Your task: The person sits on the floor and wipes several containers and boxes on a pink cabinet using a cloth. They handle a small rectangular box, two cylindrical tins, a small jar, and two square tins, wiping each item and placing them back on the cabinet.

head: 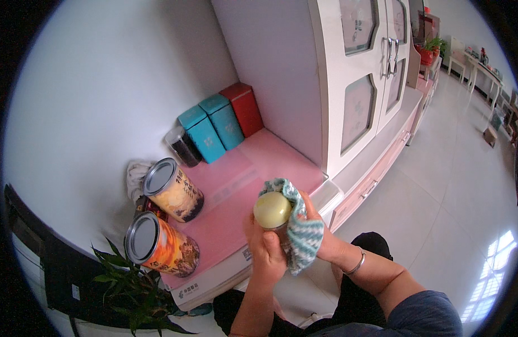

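A jar with a shiny pale-yellow lid (272, 209) is held upright above the front edge of a pink-topped cabinet (238, 181). My left hand (265, 252) grips the jar's near-left side, thumb towards me. Against its right side my right hand (315, 223) presses a green-and-white knitted cloth (303, 236), which drapes over the jar's side and hangs below. The jar's body is mostly hidden by the hands and cloth. Left of the hands stand two printed cans with metal lids, one yellowish (174, 191) and one orange (162, 246).
Two teal tins (203, 135), a red tin (244, 109) and a clear-lidded dark jar (184, 147) line the wall. A white cabinet with glass-panelled doors (360, 113) rises at the right. A leafy plant (136, 290) is at lower left, a white cloth (136, 175) behind the cans.
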